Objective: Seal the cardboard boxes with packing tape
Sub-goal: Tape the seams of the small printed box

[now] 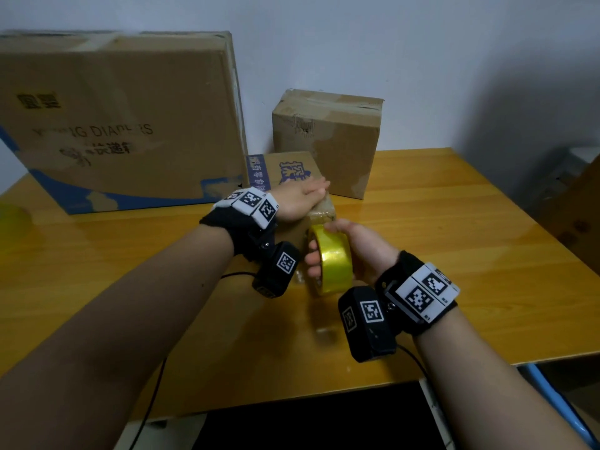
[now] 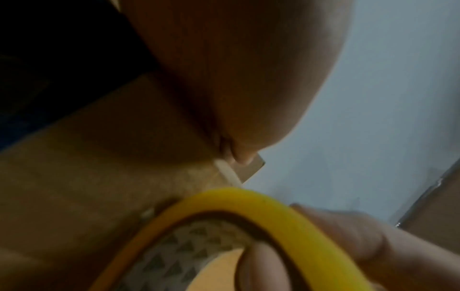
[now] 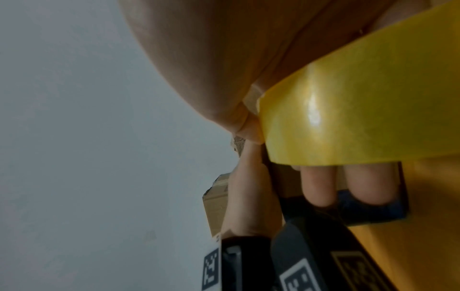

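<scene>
A small cardboard box [image 1: 292, 167] with blue print lies mid-table. My left hand [image 1: 303, 196] lies flat on its top with straight fingers, pressing it down. My right hand [image 1: 337, 251] grips a roll of yellow packing tape [image 1: 331, 258] against the box's near side, fingers through the core and thumb over the rim. The left wrist view shows the tape roll [image 2: 248, 198] under the box's edge [image 2: 248, 169]. The right wrist view has the roll [image 3: 361, 118] close up with two fingers [image 3: 318, 187] below it.
A large diaper carton [image 1: 123, 118] stands at the back left. A medium taped box [image 1: 328, 138] sits behind the small one against the wall. Another tape roll [image 1: 13, 219] lies at the far left. The wooden table [image 1: 454, 238] ends in front of me.
</scene>
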